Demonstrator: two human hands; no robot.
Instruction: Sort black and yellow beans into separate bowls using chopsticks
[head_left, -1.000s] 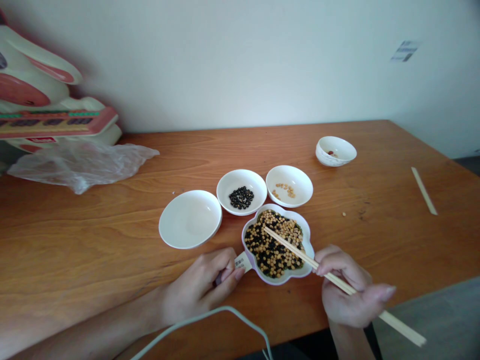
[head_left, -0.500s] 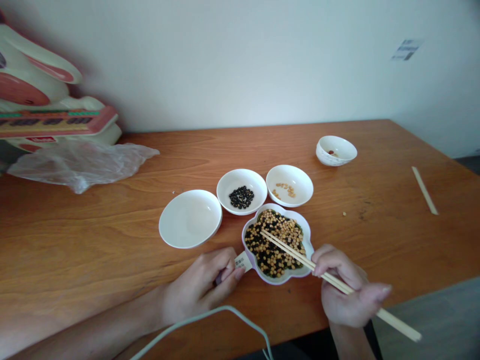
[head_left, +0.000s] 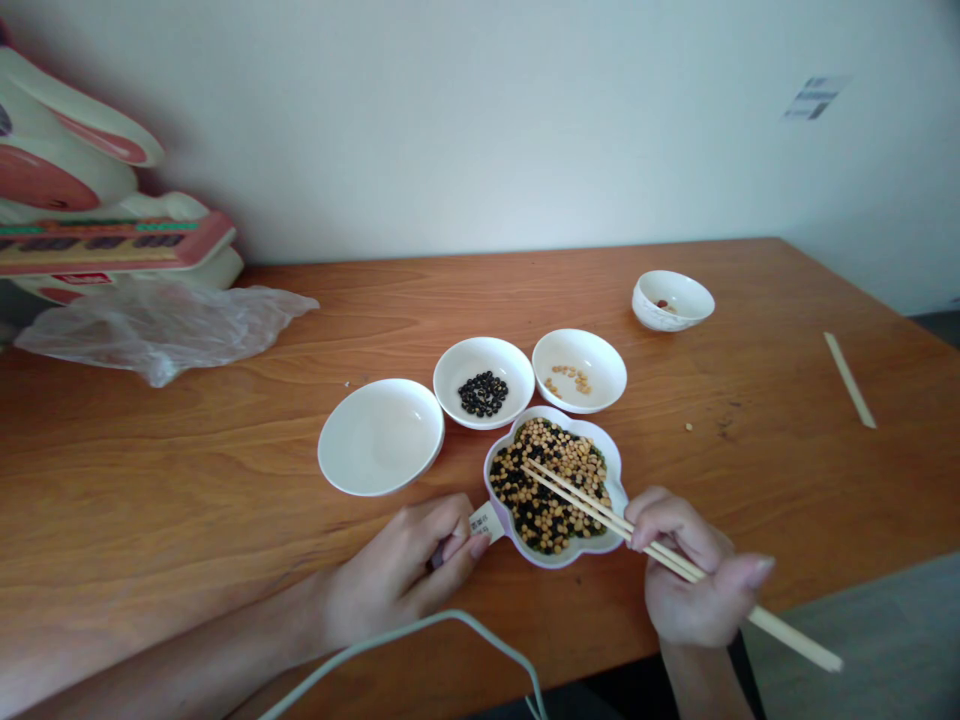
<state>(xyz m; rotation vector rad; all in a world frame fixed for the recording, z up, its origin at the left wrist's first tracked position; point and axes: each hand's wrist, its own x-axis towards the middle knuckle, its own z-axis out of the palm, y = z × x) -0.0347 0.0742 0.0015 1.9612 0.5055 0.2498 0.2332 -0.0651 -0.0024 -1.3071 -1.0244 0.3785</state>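
Note:
My left hand (head_left: pixel 416 565) is closed around the handle of a flower-shaped pan (head_left: pixel 616 470), white inside with a lilac rim, a paper label (head_left: pixel 487 522) on its handle. Mixed black and yellow beans (head_left: pixel 551 490) cover the pan's bottom. In my right hand (head_left: pixel 690 575) is a pair of chopsticks (head_left: pixel 581 500), their tips slightly apart over the beans; whether they pinch a bean I cannot tell. Behind the pan stand a white bowl of black beans (head_left: pixel 484 352) and a white bowl with several yellow beans (head_left: pixel 600 350). To their left is an empty white bowl (head_left: pixel 379 435).
A patterned bowl (head_left: pixel 671 315) with small reddish bits stands farther back right. A narrow pale strip (head_left: pixel 850 380) and one loose bean (head_left: pixel 688 427) lie on the table. At left are a clear plastic bag (head_left: pixel 172 325) and a toy keyboard (head_left: pixel 112 245). A pale cable (head_left: pixel 420 630) crosses the front.
The chopstick tips have parted slightly and shifted a little to the right over the beans. My right thumb has moved a little. My left hand and the pan stay in place.

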